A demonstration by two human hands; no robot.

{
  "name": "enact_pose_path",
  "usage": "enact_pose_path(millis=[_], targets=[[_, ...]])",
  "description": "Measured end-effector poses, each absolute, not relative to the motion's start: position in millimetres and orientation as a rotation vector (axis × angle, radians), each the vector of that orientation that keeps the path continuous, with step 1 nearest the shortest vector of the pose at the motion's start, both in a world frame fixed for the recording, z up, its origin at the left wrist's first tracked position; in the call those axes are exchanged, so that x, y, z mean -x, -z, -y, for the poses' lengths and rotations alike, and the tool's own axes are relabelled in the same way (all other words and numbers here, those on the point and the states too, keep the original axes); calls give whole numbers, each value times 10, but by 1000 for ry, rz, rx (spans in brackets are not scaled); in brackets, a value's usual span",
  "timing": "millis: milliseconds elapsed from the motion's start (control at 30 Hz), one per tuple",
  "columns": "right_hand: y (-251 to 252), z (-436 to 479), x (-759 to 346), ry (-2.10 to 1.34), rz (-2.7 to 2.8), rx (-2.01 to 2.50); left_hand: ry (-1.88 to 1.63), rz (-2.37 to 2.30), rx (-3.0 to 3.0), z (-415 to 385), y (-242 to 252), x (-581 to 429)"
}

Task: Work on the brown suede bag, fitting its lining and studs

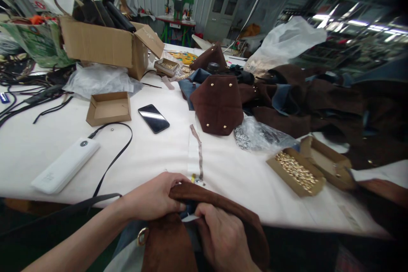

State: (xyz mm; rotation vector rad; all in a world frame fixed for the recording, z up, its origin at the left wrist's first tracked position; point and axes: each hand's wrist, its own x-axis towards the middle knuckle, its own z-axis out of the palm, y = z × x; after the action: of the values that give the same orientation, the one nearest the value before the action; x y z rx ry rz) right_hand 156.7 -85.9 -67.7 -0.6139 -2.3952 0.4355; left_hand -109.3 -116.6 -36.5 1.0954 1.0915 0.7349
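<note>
A brown suede bag [168, 242] with a bluish lining and a gold ring is at the table's front edge, its mouth facing me. My left hand [162, 195] is closed on its far rim, thumb inside and fingers outside. My right hand [219, 231] reaches into the opening with its fingers curled. By its fingertips shows a small white piece [190, 218]; the rest of what it grips is hidden. Just past the rim lie small metal bits [199, 181] at the end of a narrow brown strip [199, 153].
Beyond is a brown suede piece with gold studs [219, 102]. Right are a box of gold studs [296, 172], a bag of metal rings [255, 136] and piled bags [331, 97]. Left lie a phone [154, 118], a white power bank [66, 165] with cable and an open carton [98, 40].
</note>
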Motion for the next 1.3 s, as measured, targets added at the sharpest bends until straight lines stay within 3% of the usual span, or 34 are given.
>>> enact_pose_path(millis=[500, 833, 1300], targets=[[647, 881, -1560, -411, 2422, 603, -726, -899, -1096, 1199, 367, 1288], [621, 861, -1596, -461, 2450, 590, -618, -1109, -1133, 1192, 253, 1245], [541, 815, -1617, -609, 2492, 620, -739, -977, -1000, 1242, 339, 1192]])
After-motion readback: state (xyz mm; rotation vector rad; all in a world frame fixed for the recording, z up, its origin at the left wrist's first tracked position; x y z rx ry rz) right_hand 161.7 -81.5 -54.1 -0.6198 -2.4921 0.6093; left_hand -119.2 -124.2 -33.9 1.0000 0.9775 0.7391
